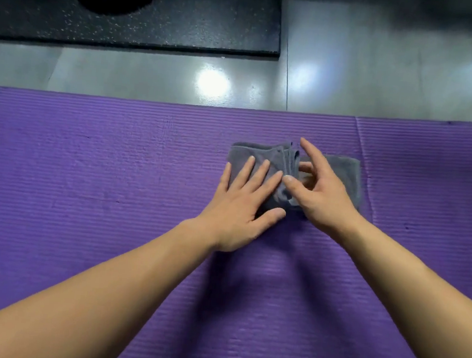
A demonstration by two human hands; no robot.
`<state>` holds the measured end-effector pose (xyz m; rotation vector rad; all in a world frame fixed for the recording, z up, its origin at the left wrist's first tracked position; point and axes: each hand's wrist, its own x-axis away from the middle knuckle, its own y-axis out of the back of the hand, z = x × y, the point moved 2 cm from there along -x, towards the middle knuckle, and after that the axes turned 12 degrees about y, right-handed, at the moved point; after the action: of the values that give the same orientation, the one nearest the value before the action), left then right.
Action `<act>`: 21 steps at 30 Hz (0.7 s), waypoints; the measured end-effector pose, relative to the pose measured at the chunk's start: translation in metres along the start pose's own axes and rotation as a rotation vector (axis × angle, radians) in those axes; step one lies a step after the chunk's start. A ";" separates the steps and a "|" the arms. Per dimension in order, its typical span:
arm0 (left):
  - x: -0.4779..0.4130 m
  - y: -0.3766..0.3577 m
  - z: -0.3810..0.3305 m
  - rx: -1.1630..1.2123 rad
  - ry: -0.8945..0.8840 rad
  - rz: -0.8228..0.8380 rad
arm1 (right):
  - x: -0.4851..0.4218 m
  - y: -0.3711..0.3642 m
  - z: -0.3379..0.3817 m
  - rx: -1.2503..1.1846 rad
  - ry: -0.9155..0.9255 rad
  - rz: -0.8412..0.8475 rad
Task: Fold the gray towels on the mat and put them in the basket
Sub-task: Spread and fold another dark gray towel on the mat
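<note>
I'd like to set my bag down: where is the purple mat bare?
The purple mat lies bare left of the left hand, and in a narrower patch right of the gray towel. Crowded: the middle, where the right hand joins the left on the gray towel.

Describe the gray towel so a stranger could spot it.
A wide purple mat fills the foreground. Right of its centre lies the gray towel, partly folded, the left hand flat on it, the right hand pinching its fold. It is the only cloth on the mat.

No readable text, label or number shows anywhere.
</note>
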<state>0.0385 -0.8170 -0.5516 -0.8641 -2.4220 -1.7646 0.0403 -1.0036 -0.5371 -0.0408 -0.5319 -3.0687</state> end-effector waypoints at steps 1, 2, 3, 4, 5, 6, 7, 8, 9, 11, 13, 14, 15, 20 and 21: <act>-0.002 -0.003 -0.005 -0.010 0.015 0.000 | 0.003 0.002 -0.005 0.070 0.014 0.005; -0.004 -0.006 -0.009 -0.006 0.028 0.001 | 0.005 0.003 -0.010 0.114 0.027 0.014; -0.005 -0.009 -0.011 0.009 0.036 0.004 | 0.006 0.003 -0.015 0.153 0.044 0.030; -0.006 -0.010 -0.012 0.039 0.040 0.009 | 0.007 0.002 -0.017 0.201 0.063 0.047; -0.006 -0.010 -0.013 0.081 0.040 0.017 | 0.008 0.001 -0.021 0.245 0.081 0.068; -0.007 -0.009 -0.013 0.133 0.040 0.019 | 0.010 0.000 -0.022 0.278 0.098 0.086; -0.007 -0.008 -0.011 0.198 0.044 -0.001 | 0.010 -0.001 -0.025 0.299 0.108 0.097; -0.007 -0.005 -0.009 0.275 0.049 -0.057 | 0.010 -0.003 -0.026 0.318 0.114 0.098; -0.007 -0.001 -0.006 0.351 0.062 -0.144 | 0.009 -0.004 -0.028 0.328 0.116 0.096; -0.012 0.007 0.006 0.437 0.161 -0.332 | 0.008 -0.006 -0.028 0.340 0.100 0.093; -0.021 0.011 0.019 0.548 0.361 -0.377 | 0.007 -0.008 -0.027 0.359 0.083 0.102; -0.027 0.013 0.024 0.627 0.475 -0.332 | 0.006 -0.008 -0.027 0.377 0.075 0.110; -0.032 0.013 0.028 0.712 0.574 -0.266 | 0.005 -0.008 -0.028 0.396 0.067 0.120; -0.046 0.011 0.038 0.883 0.733 -0.119 | -0.001 -0.012 -0.017 0.486 0.009 0.201; -0.047 0.010 0.040 0.884 0.719 -0.118 | 0.000 -0.013 -0.016 0.511 0.002 0.208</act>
<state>0.0942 -0.7992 -0.5731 0.0199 -2.3246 -0.6341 0.0397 -0.9961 -0.5563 -0.0757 -1.2034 -2.6435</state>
